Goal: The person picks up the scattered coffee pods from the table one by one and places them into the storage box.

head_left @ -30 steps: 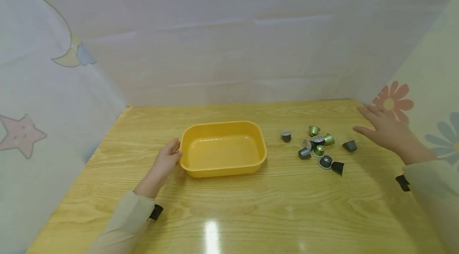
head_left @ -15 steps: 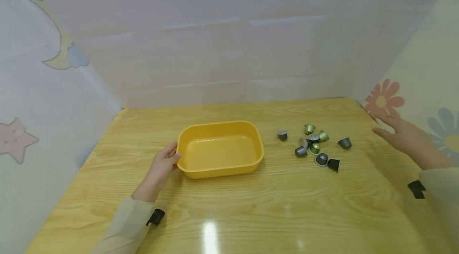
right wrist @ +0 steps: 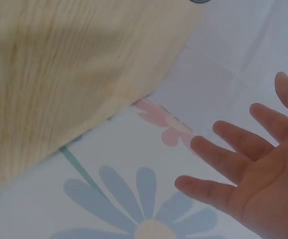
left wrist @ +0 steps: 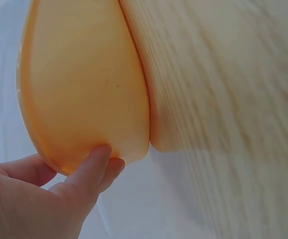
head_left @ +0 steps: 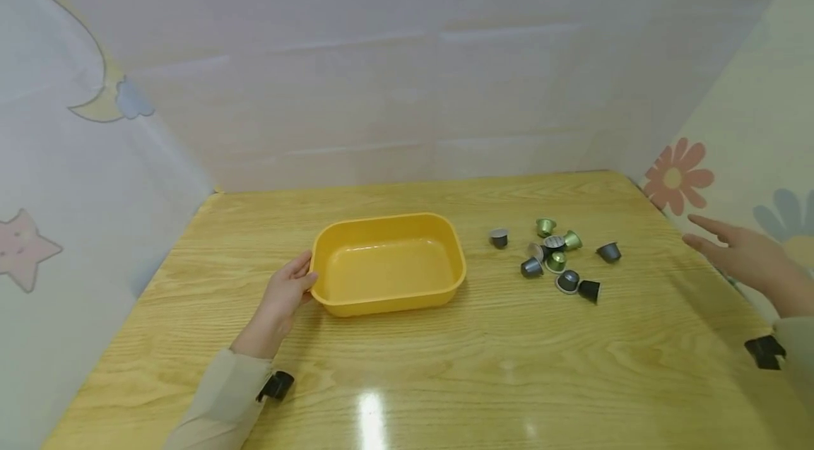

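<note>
My left hand (head_left: pixel 283 294) holds the left end of a yellow plastic tub (head_left: pixel 388 309), its thumb and fingers set about the rounded outer wall. Close up in the left wrist view, fingertips (left wrist: pixel 98 155) press against the tub wall (left wrist: pixel 84 84) below the rim. Over the table's right edge my right hand (head_left: pixel 757 263) hovers with nothing in it; the right wrist view shows its fingers (right wrist: pixel 223 154) spread. Between tub and right hand lie several coffee capsules: a dark one with a pale lid (head_left: pixel 499 238), green ones (head_left: pixel 545 227), and a grey one (head_left: pixel 609 252) apart on the right.
The wooden table (head_left: pixel 407 379) meets a pale cloth backdrop (head_left: pixel 394 104) at the back and sides. Flowers (head_left: pixel 675 178) are printed on the right cloth. Black straps (head_left: pixel 765 352) sit at both wrists.
My right hand has drawn away to the right from the capsules. The left hand stays at the tub's left end. The whole view has shifted slightly; tub and capsules keep their arrangement.
</note>
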